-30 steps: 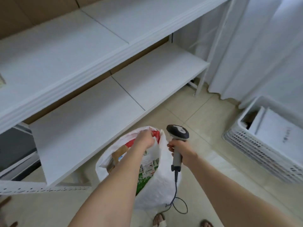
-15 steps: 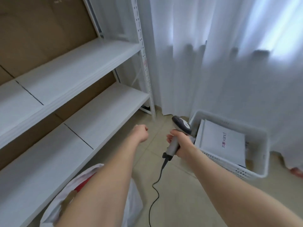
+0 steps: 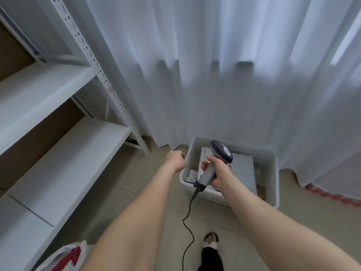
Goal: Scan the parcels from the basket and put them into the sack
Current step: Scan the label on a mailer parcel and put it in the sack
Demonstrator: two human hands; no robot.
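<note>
White curtains point(image 3: 214, 75) hung across the back of the room and came down to a beige tiled floor point(image 3: 136, 192). A white shelf rack point(image 3: 58, 153) stood at the left.

One second before, the left hand was at the mouth of the sack, beside the rack. Since then the view had turned to the right. The white basket point(image 3: 272, 169) was now in the middle, on the floor in front of the curtains, and the sack point(image 3: 66, 257) showed only in the lower left corner, well apart from both hands.

The left hand point(image 3: 175, 160) had moved from the sack to the left rim of the basket. Its fingers were curled in and held nothing.

The right hand point(image 3: 218, 173) still gripped the handle of the scanner point(image 3: 218, 159), with fingers and thumb wrapped around it. The scanner head was over the basket, and its dark cable point(image 3: 188, 222) hung down to the floor.

In the basket lay a large flat white parcel point(image 3: 242, 169) and, at the front left, a small labelled parcel point(image 3: 192, 175).

A foot in a sandal point(image 3: 211, 239) stood near the bottom edge.
</note>
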